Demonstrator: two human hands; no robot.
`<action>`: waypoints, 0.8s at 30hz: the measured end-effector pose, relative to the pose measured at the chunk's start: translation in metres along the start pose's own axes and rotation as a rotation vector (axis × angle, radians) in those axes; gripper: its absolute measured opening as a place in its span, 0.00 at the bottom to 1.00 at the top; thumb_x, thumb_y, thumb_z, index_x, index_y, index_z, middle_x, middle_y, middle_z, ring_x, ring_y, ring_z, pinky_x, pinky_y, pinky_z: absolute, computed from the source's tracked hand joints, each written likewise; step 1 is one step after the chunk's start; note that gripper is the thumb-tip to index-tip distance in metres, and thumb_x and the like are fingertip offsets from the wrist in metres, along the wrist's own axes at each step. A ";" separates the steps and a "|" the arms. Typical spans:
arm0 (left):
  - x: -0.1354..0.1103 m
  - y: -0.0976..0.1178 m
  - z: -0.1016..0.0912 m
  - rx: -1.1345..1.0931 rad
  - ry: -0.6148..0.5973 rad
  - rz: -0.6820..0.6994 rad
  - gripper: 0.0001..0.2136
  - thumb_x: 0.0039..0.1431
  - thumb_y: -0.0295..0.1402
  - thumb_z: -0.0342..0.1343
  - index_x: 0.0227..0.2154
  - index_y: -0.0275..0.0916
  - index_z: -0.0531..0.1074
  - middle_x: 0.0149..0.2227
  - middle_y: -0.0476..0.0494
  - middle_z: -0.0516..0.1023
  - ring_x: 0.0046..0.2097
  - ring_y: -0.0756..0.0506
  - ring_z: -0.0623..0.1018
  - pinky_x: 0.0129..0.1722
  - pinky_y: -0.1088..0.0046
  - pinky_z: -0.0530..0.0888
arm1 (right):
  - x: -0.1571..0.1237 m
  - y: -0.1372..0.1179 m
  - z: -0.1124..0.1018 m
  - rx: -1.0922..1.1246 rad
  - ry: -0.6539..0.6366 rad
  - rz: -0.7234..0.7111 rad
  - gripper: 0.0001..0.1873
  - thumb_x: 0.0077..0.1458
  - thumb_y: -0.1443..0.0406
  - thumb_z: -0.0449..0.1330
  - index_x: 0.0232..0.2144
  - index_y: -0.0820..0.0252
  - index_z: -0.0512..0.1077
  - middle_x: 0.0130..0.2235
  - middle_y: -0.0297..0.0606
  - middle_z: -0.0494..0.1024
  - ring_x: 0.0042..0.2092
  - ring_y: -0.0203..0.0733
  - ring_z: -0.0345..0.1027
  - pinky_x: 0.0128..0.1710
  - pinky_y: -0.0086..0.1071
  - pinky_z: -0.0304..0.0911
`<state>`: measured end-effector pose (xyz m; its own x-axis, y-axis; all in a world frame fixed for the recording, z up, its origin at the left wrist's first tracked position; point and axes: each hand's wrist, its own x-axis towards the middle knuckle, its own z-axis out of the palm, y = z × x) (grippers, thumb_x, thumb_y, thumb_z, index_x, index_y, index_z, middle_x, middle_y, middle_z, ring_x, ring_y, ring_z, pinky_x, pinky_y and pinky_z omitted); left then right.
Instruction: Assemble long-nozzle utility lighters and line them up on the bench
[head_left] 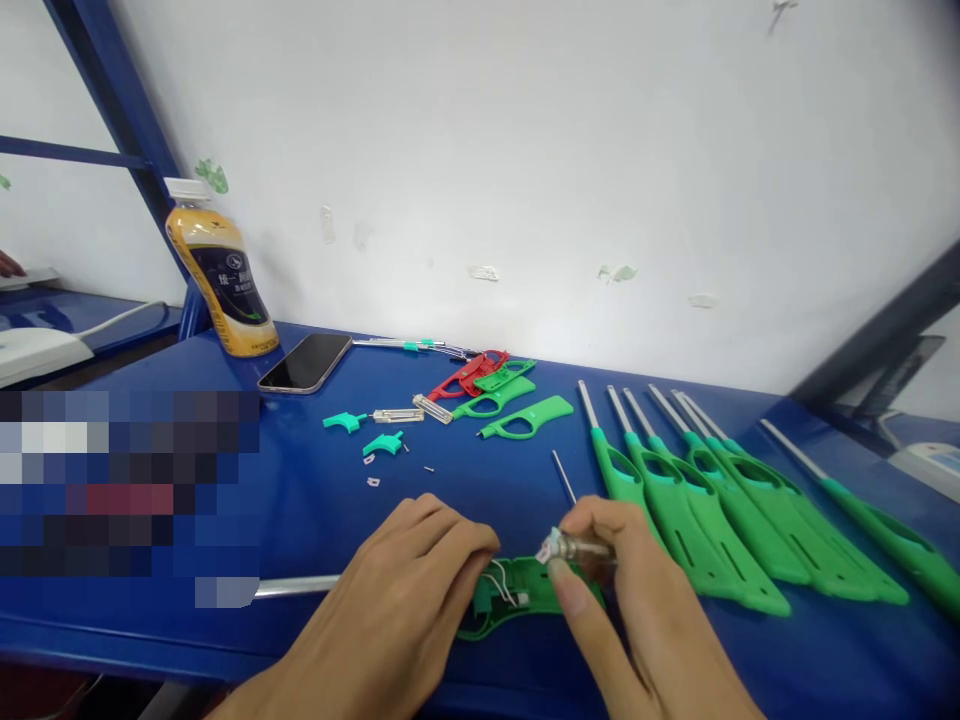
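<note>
My left hand (405, 600) is closed over the left part of an opened green lighter casing (541, 590), near the table's front edge. White wires (506, 580) and small dark parts show inside the casing. A metal lighter tube (300, 585) sticks out to the left from beneath this hand. My right hand (637, 590) pinches a clear lighter gas tank (592, 550) between thumb and fingers, just above the casing's right part. Its metal valve end and a small pale piece point left. The tank's far end is hidden by my fingers.
Several assembled green lighters (690, 490) lie at right, beside a screwdriver-like thin rod (564, 475). Teal triggers (384, 443), clear tanks (397, 415), and red (469, 375) and green casings (529, 417) lie behind my hands. A phone (307, 362) and bottle (225, 270) stand back left.
</note>
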<state>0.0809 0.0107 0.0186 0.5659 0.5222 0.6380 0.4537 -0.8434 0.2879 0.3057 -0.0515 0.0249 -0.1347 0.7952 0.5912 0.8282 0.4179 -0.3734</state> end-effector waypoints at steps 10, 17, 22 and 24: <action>-0.003 -0.004 0.002 0.022 -0.005 0.108 0.15 0.86 0.30 0.42 0.47 0.41 0.75 0.43 0.51 0.85 0.40 0.46 0.79 0.44 0.68 0.76 | 0.002 0.014 0.012 -0.038 -0.150 -0.089 0.08 0.80 0.63 0.53 0.42 0.49 0.67 0.37 0.29 0.79 0.36 0.41 0.75 0.38 0.36 0.71; -0.001 -0.003 0.002 0.054 -0.014 0.134 0.17 0.87 0.31 0.41 0.46 0.40 0.76 0.43 0.52 0.85 0.41 0.46 0.78 0.46 0.67 0.74 | 0.004 0.012 0.014 -0.047 -0.149 -0.127 0.10 0.81 0.64 0.51 0.42 0.50 0.66 0.37 0.28 0.78 0.36 0.40 0.75 0.41 0.37 0.66; -0.002 -0.004 0.002 0.066 -0.006 0.143 0.18 0.86 0.29 0.41 0.44 0.39 0.76 0.42 0.51 0.84 0.40 0.46 0.78 0.45 0.67 0.74 | 0.009 0.008 0.013 -0.086 -0.096 -0.187 0.13 0.82 0.63 0.48 0.41 0.51 0.65 0.34 0.28 0.78 0.33 0.40 0.74 0.38 0.37 0.64; -0.003 -0.004 0.003 0.074 -0.014 0.153 0.18 0.86 0.28 0.41 0.44 0.39 0.77 0.42 0.51 0.84 0.40 0.45 0.78 0.46 0.67 0.74 | 0.011 0.007 0.013 -0.091 -0.074 -0.204 0.14 0.83 0.63 0.47 0.40 0.51 0.66 0.34 0.28 0.77 0.33 0.39 0.73 0.37 0.36 0.63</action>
<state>0.0793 0.0124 0.0134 0.6413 0.3901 0.6607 0.4103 -0.9020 0.1343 0.3029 -0.0344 0.0196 -0.3412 0.7297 0.5925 0.8249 0.5347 -0.1835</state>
